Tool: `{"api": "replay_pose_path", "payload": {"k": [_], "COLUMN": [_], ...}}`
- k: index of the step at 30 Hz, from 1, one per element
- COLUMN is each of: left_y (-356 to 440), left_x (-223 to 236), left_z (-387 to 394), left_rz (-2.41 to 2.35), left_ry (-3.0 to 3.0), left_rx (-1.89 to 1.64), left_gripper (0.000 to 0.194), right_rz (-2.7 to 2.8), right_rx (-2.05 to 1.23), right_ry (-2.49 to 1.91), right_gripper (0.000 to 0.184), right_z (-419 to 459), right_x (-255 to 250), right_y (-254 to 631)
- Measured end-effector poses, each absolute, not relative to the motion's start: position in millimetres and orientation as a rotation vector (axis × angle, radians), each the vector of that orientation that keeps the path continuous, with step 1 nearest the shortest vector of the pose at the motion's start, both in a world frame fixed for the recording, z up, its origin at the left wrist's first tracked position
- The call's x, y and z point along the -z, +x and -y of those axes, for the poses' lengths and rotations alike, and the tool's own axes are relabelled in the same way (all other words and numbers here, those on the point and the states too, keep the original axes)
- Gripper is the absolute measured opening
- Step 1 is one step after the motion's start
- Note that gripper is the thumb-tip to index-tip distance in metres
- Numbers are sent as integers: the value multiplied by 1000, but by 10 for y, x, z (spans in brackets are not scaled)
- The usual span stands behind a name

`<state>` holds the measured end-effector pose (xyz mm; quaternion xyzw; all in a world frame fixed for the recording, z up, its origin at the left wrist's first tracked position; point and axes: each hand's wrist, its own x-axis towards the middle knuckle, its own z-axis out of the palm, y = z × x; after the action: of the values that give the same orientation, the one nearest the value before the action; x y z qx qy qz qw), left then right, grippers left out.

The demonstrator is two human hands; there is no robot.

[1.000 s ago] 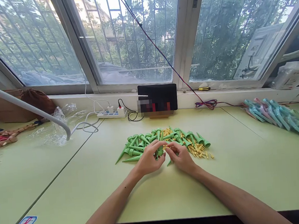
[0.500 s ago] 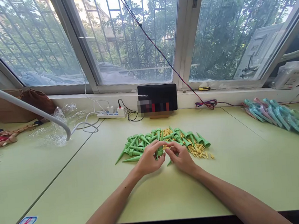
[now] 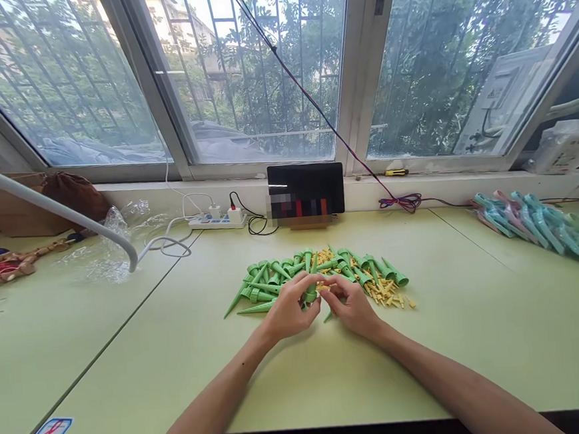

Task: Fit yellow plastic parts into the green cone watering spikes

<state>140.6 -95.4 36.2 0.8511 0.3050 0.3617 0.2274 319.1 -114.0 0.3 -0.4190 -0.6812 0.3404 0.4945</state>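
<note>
A heap of green cone-shaped plastic spikes [image 3: 269, 282] lies on the pale green table [image 3: 332, 374], mixed with several small yellow pieces [image 3: 383, 293] on its right side. My left hand [image 3: 289, 309] is closed around one green spike [image 3: 310, 295], just in front of the heap. My right hand [image 3: 353, 307] pinches a small yellow piece [image 3: 324, 286] against the top of that spike. The two hands touch at the fingertips.
A black screen [image 3: 306, 190] stands at the window sill behind the heap, with a white power strip [image 3: 218, 218] and cables to its left. A white lamp arm [image 3: 43, 206] and clear plastic bags sit at the left. Pastel plastic clips [image 3: 541, 227] lie at the right.
The yellow piece between my fingertips has shifted slightly at the spike's top. Both hands stay in the same place.
</note>
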Motion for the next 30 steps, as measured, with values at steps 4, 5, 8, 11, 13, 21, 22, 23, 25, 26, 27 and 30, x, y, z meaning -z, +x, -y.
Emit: {"api": "replay_pose_path", "payload": {"k": [4, 5, 8, 11, 13, 21, 22, 23, 25, 26, 27, 30], "left_y": [1406, 1406, 1406, 1405, 1404, 1399, 1399, 1399, 1399, 1399, 1399, 1400], "left_x": [-365, -365, -362, -360, -358, -348, -346, -344, -339, -338, -337, -336], "left_z": [955, 955, 956, 957, 957, 950, 949, 948, 948, 948, 950, 952], "left_rz": [-841, -841, -842, -844, -844, -851, -852, -851, -848, -845, -842, -835], "left_ry": [2344, 2343, 2342, 2341, 2340, 2335, 2333, 2332, 2335, 2336, 2338, 2339], "left_rx": [-991, -992, -993, -989, -987, -991, -990, -987, -985, -986, -989, -1002], "left_gripper": [42, 42, 42, 43, 42, 42, 43, 43, 42, 42, 41, 40], "right_rz": [1642, 1635, 1628, 1647, 1653, 1626, 1629, 1634, 1646, 1651, 1654, 1662], "right_rx": [-854, -867, -871, -841, -847, -883, -880, -875, -867, -862, -854, -834], "right_ry": [-1015, -1015, -1016, -1014, -1012, -1016, -1015, -1013, -1012, -1016, -1023, -1038], "right_gripper": [29, 29, 28, 26, 26, 24, 23, 22, 23, 24, 26, 27], "right_z": [1144, 1144, 1144, 1143, 1141, 1136, 1135, 1133, 1131, 1130, 1130, 1134], "right_x": [-8, -10, -20, -28, -27, -10, -9, -9, -9, -9, -9, -14], "right_y": [3187, 3186, 3182, 3182, 3183, 3176, 3176, 3176, 3179, 3180, 3180, 3176]}}
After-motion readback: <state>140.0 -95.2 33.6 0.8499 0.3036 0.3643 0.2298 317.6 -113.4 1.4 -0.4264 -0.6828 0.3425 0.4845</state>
